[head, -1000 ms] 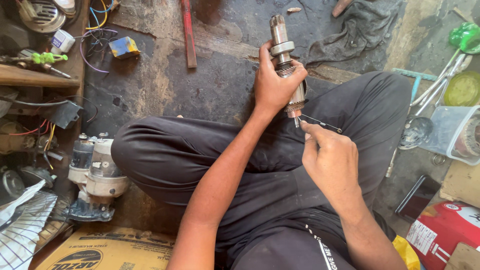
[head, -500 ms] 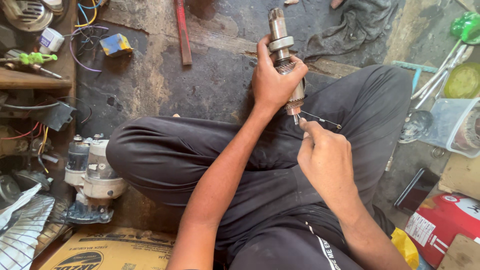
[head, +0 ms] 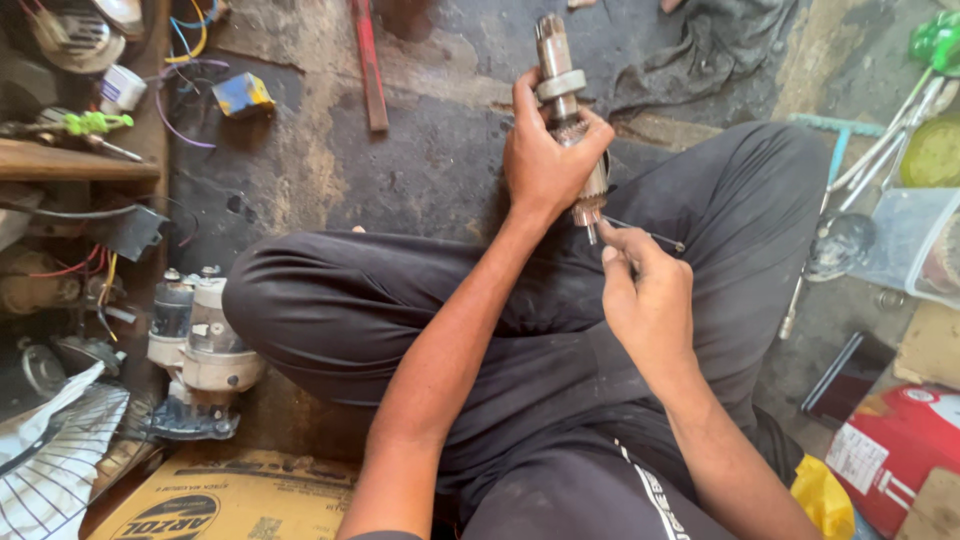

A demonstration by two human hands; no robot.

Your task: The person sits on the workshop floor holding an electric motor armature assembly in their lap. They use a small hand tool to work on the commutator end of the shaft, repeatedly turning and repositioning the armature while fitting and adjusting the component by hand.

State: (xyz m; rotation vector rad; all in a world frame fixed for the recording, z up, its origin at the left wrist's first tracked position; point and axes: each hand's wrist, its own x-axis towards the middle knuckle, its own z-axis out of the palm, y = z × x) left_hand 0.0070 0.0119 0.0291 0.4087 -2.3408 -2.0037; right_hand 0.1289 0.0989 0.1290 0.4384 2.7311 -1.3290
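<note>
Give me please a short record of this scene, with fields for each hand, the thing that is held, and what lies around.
Left hand: left hand wraps around a motor armature, held upright above the lap
Right hand: right hand pinches a thin metal tool, its tip near the armature's lower end
Posture: seated cross-legged, dark trousers
Left side: grey starter motor on the floor
Far floor: red bar, grey rag
Right side: red box
</note>
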